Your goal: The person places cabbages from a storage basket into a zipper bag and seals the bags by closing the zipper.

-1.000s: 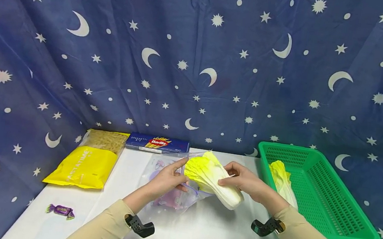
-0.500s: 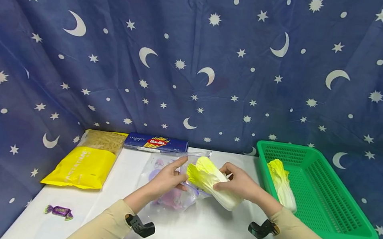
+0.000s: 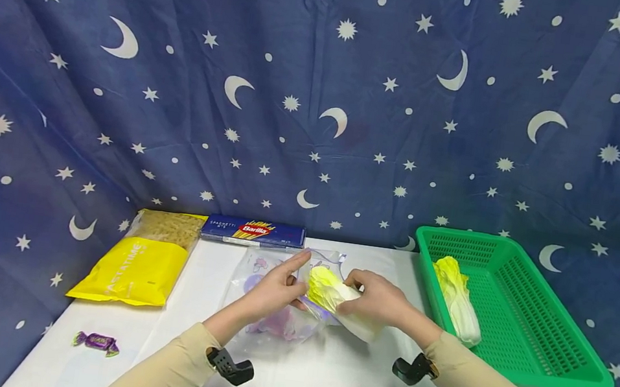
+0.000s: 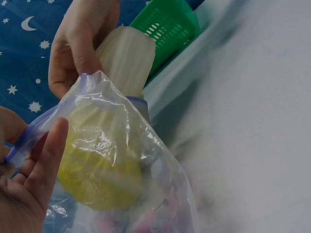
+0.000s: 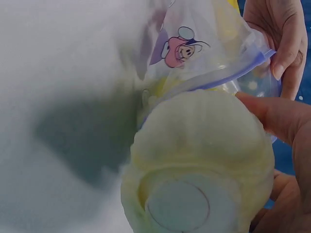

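Note:
A clear zip bag (image 3: 286, 329) with a purple seal and cartoon prints lies mid-table, its mouth facing right. My left hand (image 3: 275, 290) holds the mouth's edge, the bag's rim between thumb and fingers. My right hand (image 3: 377, 299) grips a napa cabbage (image 3: 325, 288) around its pale stalk. In the left wrist view the cabbage's yellow leafy end shows through the bag's film, while its white stalk (image 4: 129, 58) sticks out past the purple seal. The right wrist view looks onto the cabbage's round base (image 5: 180, 204), with the seal strip (image 5: 228, 77) just behind.
A green basket (image 3: 527, 327) stands at the right with a second napa cabbage (image 3: 457, 301) in it. At the back left are a yellow pasta bag (image 3: 144, 266) and a blue spaghetti box (image 3: 254, 232). A purple wrapped candy (image 3: 97, 342) lies front left.
My right hand has moved left with the cabbage, bringing its leafy end further into the bag mouth. My left hand has stayed nearly in place at the bag's edge.

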`<state>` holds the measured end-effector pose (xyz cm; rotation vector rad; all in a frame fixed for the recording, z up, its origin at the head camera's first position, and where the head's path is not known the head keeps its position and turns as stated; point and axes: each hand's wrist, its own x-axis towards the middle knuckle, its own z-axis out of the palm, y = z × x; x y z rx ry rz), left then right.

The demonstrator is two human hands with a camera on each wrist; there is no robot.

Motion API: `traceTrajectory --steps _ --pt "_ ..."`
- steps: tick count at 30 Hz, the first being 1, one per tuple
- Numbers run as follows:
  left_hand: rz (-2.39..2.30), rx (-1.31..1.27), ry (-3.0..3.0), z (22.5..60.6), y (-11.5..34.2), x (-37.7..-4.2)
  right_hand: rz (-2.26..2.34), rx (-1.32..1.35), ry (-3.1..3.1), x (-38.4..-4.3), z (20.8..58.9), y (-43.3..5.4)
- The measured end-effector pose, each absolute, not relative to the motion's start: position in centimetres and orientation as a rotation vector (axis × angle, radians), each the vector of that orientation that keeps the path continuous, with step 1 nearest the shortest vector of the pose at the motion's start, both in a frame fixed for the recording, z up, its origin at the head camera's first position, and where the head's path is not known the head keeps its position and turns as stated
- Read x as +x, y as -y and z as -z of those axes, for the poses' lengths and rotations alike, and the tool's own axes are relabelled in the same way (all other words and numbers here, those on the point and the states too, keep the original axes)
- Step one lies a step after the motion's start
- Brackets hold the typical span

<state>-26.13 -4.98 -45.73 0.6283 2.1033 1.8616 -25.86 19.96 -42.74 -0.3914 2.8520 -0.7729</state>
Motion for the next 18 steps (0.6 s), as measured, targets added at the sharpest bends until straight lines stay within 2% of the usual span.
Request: traceTrajectory --steps 18 --pt "-1.712 0.713 -2.235 45.8 4.2 -25.1 1.287 0.033 -2.501 -27.7 42.6 -19.9"
